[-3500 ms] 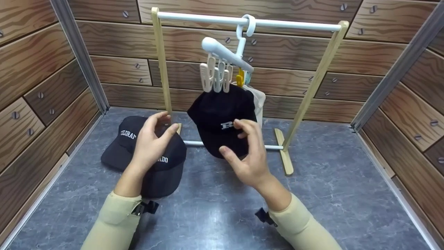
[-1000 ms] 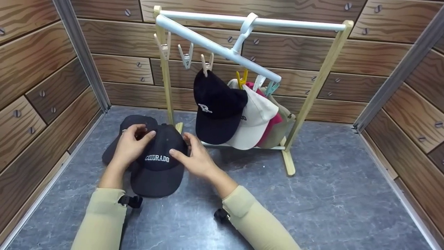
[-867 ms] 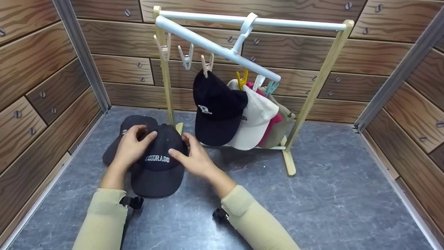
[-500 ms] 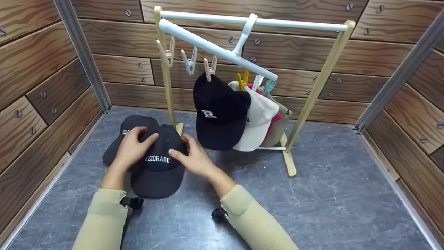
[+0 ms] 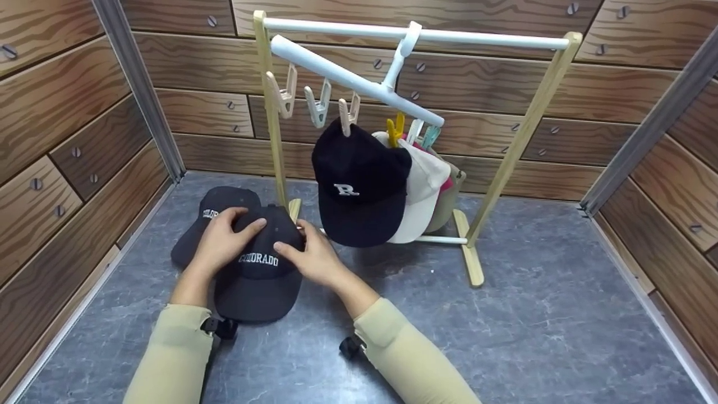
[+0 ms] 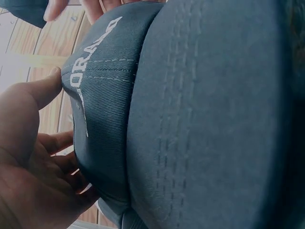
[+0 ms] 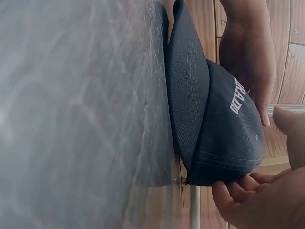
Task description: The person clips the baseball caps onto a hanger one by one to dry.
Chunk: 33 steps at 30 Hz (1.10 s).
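A black baseball cap [image 5: 263, 247] with white COLORADO lettering lies on the grey surface, brim toward me. My left hand [image 5: 224, 238] holds its left side, fingers curved behind the crown and thumb at the top in the left wrist view. On the opposite side my right hand [image 5: 314, 255] holds the crown with bent fingers [image 7: 236, 191]; its thumb looks apart from the cloth. Another black COLORADO cap [image 5: 224, 196] lies partly behind the left hand. A black cap with a white R [image 5: 359, 207] hangs from a beige clothespin [image 5: 348, 115] nearby.
A wooden rack [image 5: 521, 134] carries a tilted white hanger [image 5: 348, 78]. A beige peg [image 5: 283, 95] and a pale grey peg [image 5: 318, 104] hang without caps. A white cap [image 5: 423, 191], a partly hidden pink one and a khaki cap [image 5: 446, 205] hang at right.
Both hands have gone from the hanging R cap to the lying black cap and stayed around it for the last second. The hanger swings and turns with its caps.
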Each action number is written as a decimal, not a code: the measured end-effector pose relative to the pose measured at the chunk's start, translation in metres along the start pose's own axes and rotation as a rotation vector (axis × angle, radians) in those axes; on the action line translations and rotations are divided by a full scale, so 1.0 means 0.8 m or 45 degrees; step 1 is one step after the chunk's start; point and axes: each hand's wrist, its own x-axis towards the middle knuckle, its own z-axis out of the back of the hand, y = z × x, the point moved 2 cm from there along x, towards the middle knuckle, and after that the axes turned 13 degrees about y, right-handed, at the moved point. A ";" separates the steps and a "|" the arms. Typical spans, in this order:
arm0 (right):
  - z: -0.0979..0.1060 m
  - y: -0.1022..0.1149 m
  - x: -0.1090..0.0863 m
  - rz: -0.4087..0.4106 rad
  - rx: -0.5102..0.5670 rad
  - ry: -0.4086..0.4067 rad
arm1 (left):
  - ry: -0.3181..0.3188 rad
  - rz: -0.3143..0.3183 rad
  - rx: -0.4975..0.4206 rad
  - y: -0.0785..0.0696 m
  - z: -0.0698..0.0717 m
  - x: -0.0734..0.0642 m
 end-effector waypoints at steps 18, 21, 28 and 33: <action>-0.005 -0.006 -0.008 0.002 0.129 -0.024 | 0.108 -0.085 -0.084 -0.011 -0.008 -0.001; -0.004 -0.004 -0.008 -0.002 0.118 -0.043 | 0.113 -0.090 -0.105 -0.015 -0.005 -0.002; -0.003 0.004 -0.011 0.011 0.161 -0.047 | 0.148 -0.106 -0.155 -0.021 0.004 -0.009; -0.003 0.012 -0.014 0.044 0.166 -0.066 | 0.148 -0.137 -0.201 -0.029 0.013 -0.016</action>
